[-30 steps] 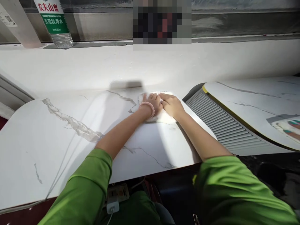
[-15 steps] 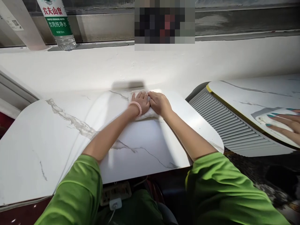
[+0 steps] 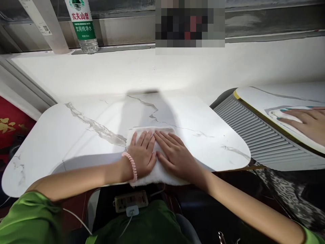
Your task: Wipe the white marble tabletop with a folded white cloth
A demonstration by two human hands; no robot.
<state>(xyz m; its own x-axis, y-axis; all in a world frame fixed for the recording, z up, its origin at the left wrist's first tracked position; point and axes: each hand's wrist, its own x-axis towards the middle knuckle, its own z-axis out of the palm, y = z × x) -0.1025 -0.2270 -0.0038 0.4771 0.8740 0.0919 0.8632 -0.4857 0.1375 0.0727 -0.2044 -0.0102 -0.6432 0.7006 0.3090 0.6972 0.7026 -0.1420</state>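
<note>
My left hand (image 3: 142, 154), with a pink coiled band at the wrist, lies flat on a white cloth (image 3: 162, 174). Beside it my right hand (image 3: 176, 156) also rests flat on the cloth, fingers stretched out. The two hands almost touch at the thumbs. Under them the cloth is spread near the front edge of a white marble-patterned table (image 3: 83, 142), and its near side reaches that edge. Part of the cloth is hidden by my palms.
A labelled water bottle (image 3: 83, 30) and a frosted bottle (image 3: 54, 30) stand on the window ledge. Right of me, another person's hand (image 3: 311, 122) lies on a white cloth on a second table (image 3: 279, 93). A power strip (image 3: 130, 200) with a white plug is below my table's front edge.
Both hands and the cloth have come from the table's far side back to its front edge. My right hand's fingers have straightened. The view has shifted slightly left.
</note>
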